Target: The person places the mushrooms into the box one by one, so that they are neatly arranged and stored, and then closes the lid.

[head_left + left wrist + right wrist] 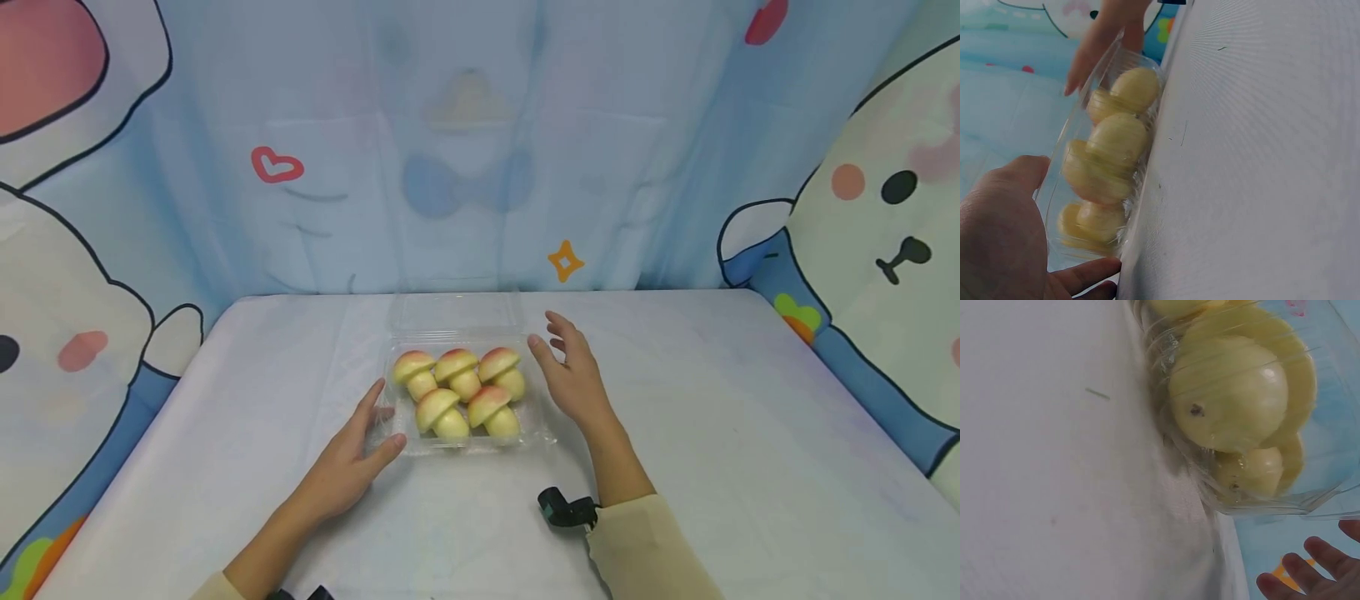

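A clear plastic box [536, 421] sits mid-table with its hinged lid [456, 313] raised at the back. Inside lie several mushroom-shaped pieces [452, 422], yellow-green with reddish caps. My left hand [348, 462] is at the box's left side, thumb and fingers spread. From the left wrist view, its thumb is by the upper rim and its fingertips by the base; firm contact is hard to judge. My right hand [573, 375] hovers beside the right rim, fingers relaxed and holding nothing. In the right wrist view its fingertips [1300, 572] appear apart from the box.
White cloth covers the table [750, 417]. Behind it hangs a blue curtain [465, 208] printed with cartoon animals, hearts and a star. A black wrist camera [566, 508] is strapped by the right sleeve [645, 550].
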Demonstrator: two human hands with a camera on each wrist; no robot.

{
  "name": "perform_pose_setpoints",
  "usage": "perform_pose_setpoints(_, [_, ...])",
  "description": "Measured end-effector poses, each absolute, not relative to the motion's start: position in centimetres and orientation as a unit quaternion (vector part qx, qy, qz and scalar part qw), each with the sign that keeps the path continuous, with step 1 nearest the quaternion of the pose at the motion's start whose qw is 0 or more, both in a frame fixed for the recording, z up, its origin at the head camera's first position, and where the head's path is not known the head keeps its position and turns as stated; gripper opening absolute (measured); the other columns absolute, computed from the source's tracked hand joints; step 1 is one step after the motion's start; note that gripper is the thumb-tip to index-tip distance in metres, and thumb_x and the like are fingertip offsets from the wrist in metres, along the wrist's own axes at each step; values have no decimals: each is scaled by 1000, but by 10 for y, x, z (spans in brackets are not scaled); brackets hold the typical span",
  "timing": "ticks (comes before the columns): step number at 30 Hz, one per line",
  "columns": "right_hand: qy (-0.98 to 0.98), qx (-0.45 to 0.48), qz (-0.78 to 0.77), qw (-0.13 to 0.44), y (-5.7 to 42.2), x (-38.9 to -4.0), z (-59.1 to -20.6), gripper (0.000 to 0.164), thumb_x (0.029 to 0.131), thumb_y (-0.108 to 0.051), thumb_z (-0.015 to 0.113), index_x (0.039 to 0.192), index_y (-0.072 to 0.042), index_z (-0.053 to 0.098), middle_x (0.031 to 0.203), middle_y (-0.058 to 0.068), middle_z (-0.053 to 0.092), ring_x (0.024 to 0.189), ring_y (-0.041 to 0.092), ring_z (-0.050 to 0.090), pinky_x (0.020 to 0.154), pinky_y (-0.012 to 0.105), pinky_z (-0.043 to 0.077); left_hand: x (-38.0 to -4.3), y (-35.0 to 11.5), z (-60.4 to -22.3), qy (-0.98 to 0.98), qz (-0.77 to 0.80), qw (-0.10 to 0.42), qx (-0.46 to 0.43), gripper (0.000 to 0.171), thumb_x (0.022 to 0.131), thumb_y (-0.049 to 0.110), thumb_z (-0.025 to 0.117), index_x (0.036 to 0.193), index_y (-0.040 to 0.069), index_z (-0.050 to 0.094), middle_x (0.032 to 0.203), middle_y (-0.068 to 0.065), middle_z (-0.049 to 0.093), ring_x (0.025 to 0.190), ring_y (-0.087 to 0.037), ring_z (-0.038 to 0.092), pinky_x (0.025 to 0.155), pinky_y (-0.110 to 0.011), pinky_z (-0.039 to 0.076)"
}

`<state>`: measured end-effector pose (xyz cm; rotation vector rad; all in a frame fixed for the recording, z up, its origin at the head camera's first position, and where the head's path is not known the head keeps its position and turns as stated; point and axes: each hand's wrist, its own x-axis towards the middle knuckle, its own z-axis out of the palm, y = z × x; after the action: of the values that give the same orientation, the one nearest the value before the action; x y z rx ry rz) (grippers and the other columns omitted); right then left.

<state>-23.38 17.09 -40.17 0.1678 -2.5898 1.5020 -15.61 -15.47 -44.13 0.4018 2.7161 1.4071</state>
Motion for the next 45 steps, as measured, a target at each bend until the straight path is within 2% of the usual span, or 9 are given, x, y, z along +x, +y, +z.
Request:
perform_pose_setpoints(4, [-849, 32, 525, 44, 176, -238, -407, 68, 109, -52, 41, 164, -14, 25, 164, 19, 35, 151, 41, 36, 120, 60, 33, -158, -152, -441, 880, 454, 25, 136, 82, 104, 42, 60, 168, 24, 11, 154, -11, 54, 151, -39, 38, 121, -68, 24])
perform_pose_setpoints(9, [-835, -1, 550, 15, 180, -247, -412, 73, 108, -55, 40, 166, -14, 22, 164, 19, 35, 150, 39, 39, 118, 55, 38, -159, -151, -440, 881, 452, 30, 137, 83, 105, 42, 60, 168, 23, 10, 154, -12, 54, 151, -39, 39, 121, -67, 25])
perform_pose_setpoints(14, [-822, -12, 570, -4, 175, -261, -413, 73, 109, -52, 42, 165, -11, 22, 163, 21, 36, 144, 39, 46, 116, 52, 42, -157, -154, -442, 884, 449, 26, 126, 83, 104, 43, 60, 168, 23, 11, 153, -11, 54, 151, -39, 39, 120, -67, 25])
perform_pose_setpoints(21, [-817, -34, 575, -38, 175, -276, -413, 70, 111, -51, 34, 163, -6, 26, 159, 22, 42, 144, 37, 45, 117, 47, 42, -159, -154, -444, 884, 449, 26, 131, 82, 104, 45, 59, 168, 25, 10, 153, -12, 54, 150, -40, 39, 120, -68, 25])
perform_pose_setpoints(33, [-860, 39, 506, -54, 178, -283, -417, 63, 112, -40, 38, 163, -5, 26, 155, 29, 44, 136, 45, 51, 114, 58, 41, -158, -155, -444, 884, 450, 24, 127, 83, 104, 46, 59, 168, 26, 10, 154, -13, 53, 151, -41, 38, 120, -69, 23])
perform_pose_setpoints(41, [-863, 38, 501, -44, 178, -283, -420, 58, 112, -37, 40, 164, -12, 29, 153, 28, 47, 138, 43, 50, 113, 58, 41, -157, -154, -443, 882, 454, 28, 124, 83, 104, 43, 59, 168, 24, 10, 155, -13, 52, 151, -41, 37, 121, -69, 22])
perform_pose_setpoints(45, [-861, 36, 505, -45, 177, -284, -420, 59, 112, -37, 39, 163, -9, 28, 158, 27, 43, 144, 43, 43, 115, 57, 40, -157, -154, -442, 882, 453, 24, 127, 82, 104, 42, 60, 168, 24, 10, 154, -14, 53, 151, -41, 38, 121, -69, 23])
